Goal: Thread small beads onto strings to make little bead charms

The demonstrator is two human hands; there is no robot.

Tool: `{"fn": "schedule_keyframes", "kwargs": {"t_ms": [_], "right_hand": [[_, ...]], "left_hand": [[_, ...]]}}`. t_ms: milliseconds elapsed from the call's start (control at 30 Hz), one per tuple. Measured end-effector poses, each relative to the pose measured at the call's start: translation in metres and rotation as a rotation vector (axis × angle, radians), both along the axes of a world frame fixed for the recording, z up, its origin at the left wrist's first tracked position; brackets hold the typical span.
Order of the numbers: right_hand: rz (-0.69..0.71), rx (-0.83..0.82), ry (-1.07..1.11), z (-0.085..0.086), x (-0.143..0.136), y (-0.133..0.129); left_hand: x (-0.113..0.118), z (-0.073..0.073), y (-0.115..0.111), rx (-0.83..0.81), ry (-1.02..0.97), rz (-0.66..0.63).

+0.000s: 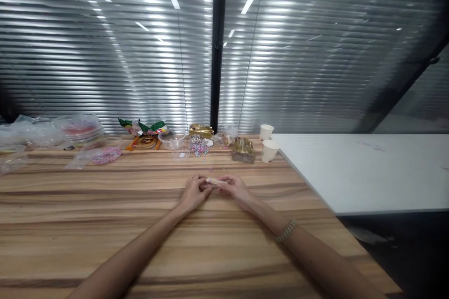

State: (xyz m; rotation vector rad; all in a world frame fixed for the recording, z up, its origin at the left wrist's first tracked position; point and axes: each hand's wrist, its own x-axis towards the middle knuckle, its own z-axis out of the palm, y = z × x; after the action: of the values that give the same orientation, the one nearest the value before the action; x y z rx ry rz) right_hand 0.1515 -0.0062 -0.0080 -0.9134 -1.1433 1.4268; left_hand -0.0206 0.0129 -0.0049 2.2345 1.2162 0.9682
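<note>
A short, pale stick-shaped thing (213, 181) is held between my two hands, low over the wooden table, and its exact kind is too small to tell. The fingers of my left hand (193, 194) are curled closed at its left end. My right hand (237, 190) pinches the other end between thumb and fingers. Something thin and see-through, perhaps a wrapper, shows just under the stick. A tiny pink ring (210, 169) lies on the table beyond my fingers.
Along the back of the wooden table (196, 252) stand paper cups (269, 151), a gold-wrapped box (243, 150), a clear bowl (171, 140), a bag of small colourful pieces (199, 145), green snack packets (150, 127) and stacked plastic lids (81, 130). A white table (368, 173) adjoins on the right.
</note>
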Motion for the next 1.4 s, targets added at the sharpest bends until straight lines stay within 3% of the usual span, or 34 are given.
{"fn": "schedule_keyframes", "kwargs": {"t_ms": [433,833,1133,1400], "right_hand": [[0.032,0.044,-0.019,0.003,-0.001,-0.001],[0.045,0.072,-0.088,0.003,0.001,-0.001],[0.048,0.065,-0.015,0.001,0.001,0.0],[0.0,-0.045,0.123,0.001,0.001,0.001]], "left_hand": [[0.0,0.001,0.004,-0.139,-0.21,-0.04],[0.0,0.0,0.006,-0.456,-0.614,-0.154],[0.0,0.011,0.002,-0.575,-0.682,-0.19],[-0.001,0.01,0.004,-0.538,-0.729,-0.04]]}}
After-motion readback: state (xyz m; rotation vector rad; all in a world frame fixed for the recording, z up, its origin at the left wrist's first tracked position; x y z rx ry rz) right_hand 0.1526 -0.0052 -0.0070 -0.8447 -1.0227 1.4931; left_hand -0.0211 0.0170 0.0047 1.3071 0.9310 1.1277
